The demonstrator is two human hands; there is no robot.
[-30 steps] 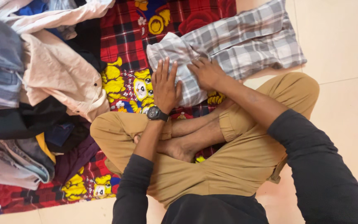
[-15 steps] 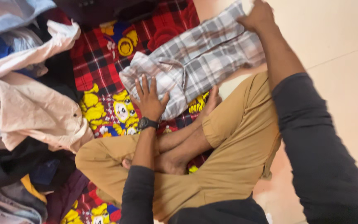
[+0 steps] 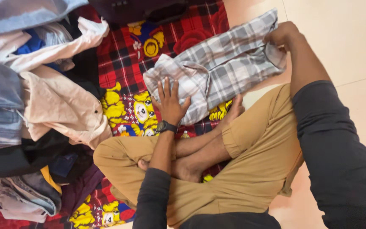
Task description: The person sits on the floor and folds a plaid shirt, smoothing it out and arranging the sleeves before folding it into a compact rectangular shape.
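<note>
Seated person, cross-legged, viewed from above; grey plaid shirt (image 3: 221, 72) lay on the red cartoon-print blanket (image 3: 123, 55), at twelve o'clock from the knees; left hand (image 3: 171, 104), fingers spread flat, pressed the shirt's near end, gripping nothing; right hand (image 3: 281, 34), at two o'clock, was closed on the shirt's far end; piled clothes (image 3: 47, 106) lay at nine o'clock; wristwatch (image 3: 166, 126) on left wrist.

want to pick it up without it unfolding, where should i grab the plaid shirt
Probably by its two short ends: the plaid shirt lies as a long strip. The left hand presses the near end flat; the right hand grips the far end, which comes off the blanket.
</note>
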